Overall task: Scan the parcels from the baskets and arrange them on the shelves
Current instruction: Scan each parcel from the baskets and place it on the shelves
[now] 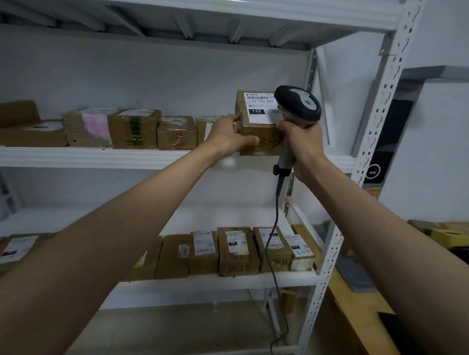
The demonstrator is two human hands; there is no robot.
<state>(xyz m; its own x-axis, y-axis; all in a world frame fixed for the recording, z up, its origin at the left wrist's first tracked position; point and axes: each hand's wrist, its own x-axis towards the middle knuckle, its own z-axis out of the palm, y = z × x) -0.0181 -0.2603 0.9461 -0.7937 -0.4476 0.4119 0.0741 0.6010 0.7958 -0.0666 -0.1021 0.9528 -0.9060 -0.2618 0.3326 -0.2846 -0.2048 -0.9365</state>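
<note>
A brown cardboard parcel [258, 124] with a white label marked 122 sits at the right end of the middle shelf [92, 156]. My left hand [227, 135] grips its left side, thumb along the front face. My right hand [302, 143] grips the handle of a grey and black barcode scanner [298, 105] and touches the parcel's right edge. The scanner's head hides part of the label. Its black cable [275, 234] hangs down in front of the lower shelf.
Several taped parcels [133, 128] line the middle shelf to the left. More labelled parcels [237, 250] stand in a row on the lower shelf [249, 281]. A perforated white upright [366, 158] bounds the rack on the right. A wooden bench [357, 308] with clutter lies beyond it.
</note>
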